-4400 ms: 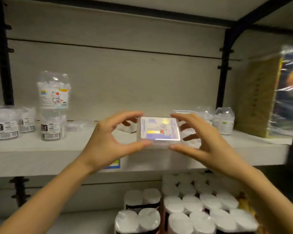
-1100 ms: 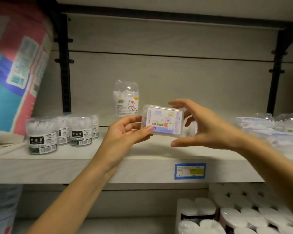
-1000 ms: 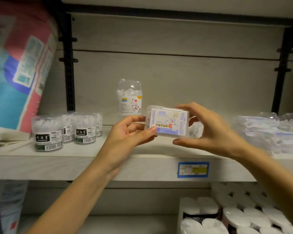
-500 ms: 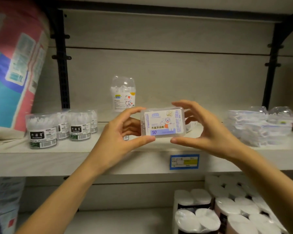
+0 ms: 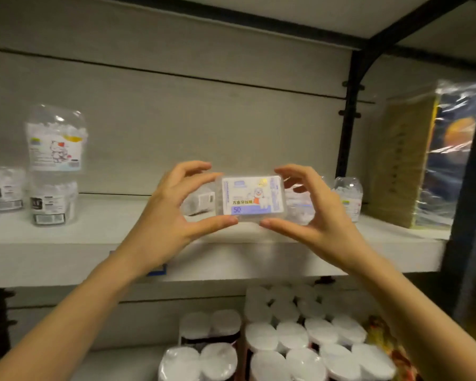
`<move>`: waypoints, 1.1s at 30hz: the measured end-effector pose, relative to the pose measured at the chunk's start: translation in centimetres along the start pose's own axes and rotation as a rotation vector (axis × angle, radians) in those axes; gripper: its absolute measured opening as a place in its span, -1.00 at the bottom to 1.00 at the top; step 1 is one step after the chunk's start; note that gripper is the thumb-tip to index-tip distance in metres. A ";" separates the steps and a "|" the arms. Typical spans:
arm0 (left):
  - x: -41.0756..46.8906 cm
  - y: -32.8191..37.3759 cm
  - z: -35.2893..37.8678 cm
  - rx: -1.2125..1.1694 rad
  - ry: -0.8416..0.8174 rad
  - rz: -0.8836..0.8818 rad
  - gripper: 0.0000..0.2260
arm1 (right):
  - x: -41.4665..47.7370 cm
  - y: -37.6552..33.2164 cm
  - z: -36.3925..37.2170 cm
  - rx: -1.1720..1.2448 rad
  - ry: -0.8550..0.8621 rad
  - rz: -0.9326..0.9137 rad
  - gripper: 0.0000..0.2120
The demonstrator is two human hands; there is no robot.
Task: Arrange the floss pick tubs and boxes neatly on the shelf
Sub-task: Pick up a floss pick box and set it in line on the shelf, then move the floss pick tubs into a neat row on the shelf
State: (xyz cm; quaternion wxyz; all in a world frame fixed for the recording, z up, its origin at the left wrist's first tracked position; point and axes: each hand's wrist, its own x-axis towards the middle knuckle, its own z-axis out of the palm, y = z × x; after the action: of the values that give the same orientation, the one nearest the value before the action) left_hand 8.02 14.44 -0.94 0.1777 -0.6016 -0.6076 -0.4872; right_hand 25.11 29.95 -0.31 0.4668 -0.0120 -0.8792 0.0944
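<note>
**Floss pick box held up between two hands**

The left hand (image 5: 164, 218) and right hand (image 5: 318, 220) each pinch one end of the clear floss pick box (image 5: 252, 198). Their thumbs sit under its lower edge and their fingers curl over the top, with the label facing the camera. The box hangs between them, in front of the shelf (image 5: 66, 243). Well to the left of the left hand, a cartoon-label tub (image 5: 56, 141) stands stacked on another tub (image 5: 52, 203). Just behind the right hand sits a domed tub (image 5: 348, 198).
</note>
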 end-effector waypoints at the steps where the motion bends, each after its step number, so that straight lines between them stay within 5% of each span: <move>1: 0.9 0.9 1.2 -0.005 -0.009 -0.031 -0.45 | 0.2 1.1 -1.2 0.007 -0.007 0.022 -0.38; 9: 7.2 2.6 8.2 -0.090 -0.146 -0.307 -0.77 | 1.4 7.5 -5.2 0.132 -0.123 0.307 -0.35; 19: 7.0 2.1 9.8 -0.034 -0.191 -0.389 -0.74 | 0.7 9.8 -4.3 0.128 -0.168 0.370 -0.47; 25: 6.3 1.6 10.2 0.069 -0.222 -0.360 -0.51 | -0.1 10.3 -3.8 0.075 -0.159 0.334 -0.45; 27: 6.0 1.8 9.6 0.088 -0.191 -0.354 -0.50 | -0.4 9.8 -3.5 -0.053 -0.025 0.269 -0.46; 30: 4.9 1.2 6.7 0.133 -0.081 -0.313 -0.69 | -0.4 7.2 -2.9 -0.246 0.305 -0.010 -0.73; 33: 3.3 -0.6 2.6 0.226 -0.062 -0.303 -0.94 | 0.4 3.4 -0.6 -0.235 0.345 -0.229 -0.88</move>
State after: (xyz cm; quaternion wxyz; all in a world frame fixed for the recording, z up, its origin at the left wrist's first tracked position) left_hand 7.76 18.50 0.27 0.1499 -0.4943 -0.7472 -0.4182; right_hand 25.09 33.45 -0.26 0.6132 0.0177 -0.7870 -0.0657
